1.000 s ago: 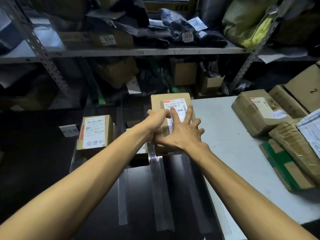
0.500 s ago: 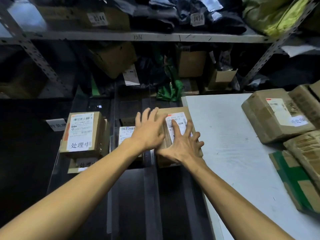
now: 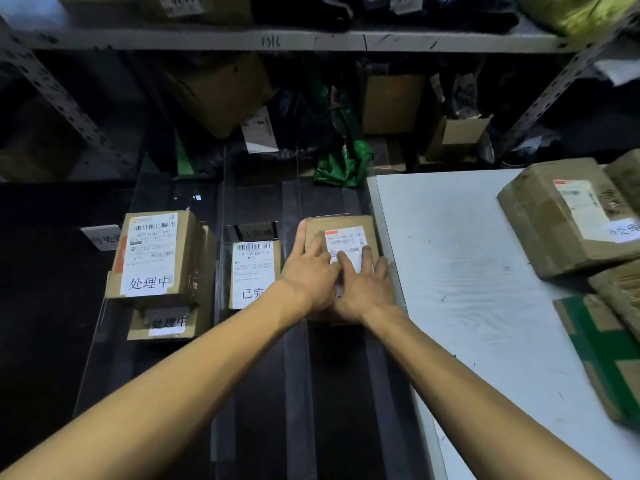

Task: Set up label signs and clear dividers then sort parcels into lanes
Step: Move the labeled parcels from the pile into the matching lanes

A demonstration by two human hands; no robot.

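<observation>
Change: both hands now lie flatter on the parcel [image 3: 341,233], which sits lower in view.
Parcel: rightmost lane, against the white bench [image 3: 460,271]; long axis 12 to 6.
Left hand [image 3: 310,275]: fingers spread, pressing the top.
Right hand [image 3: 362,289]: fingers spread, on the label.

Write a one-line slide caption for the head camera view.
Both hands, left and right, press flat on a labelled parcel in the rightmost lane beside the white table.

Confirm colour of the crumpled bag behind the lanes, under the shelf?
Glossy green bag, seen in the head view, the only camera.
</observation>
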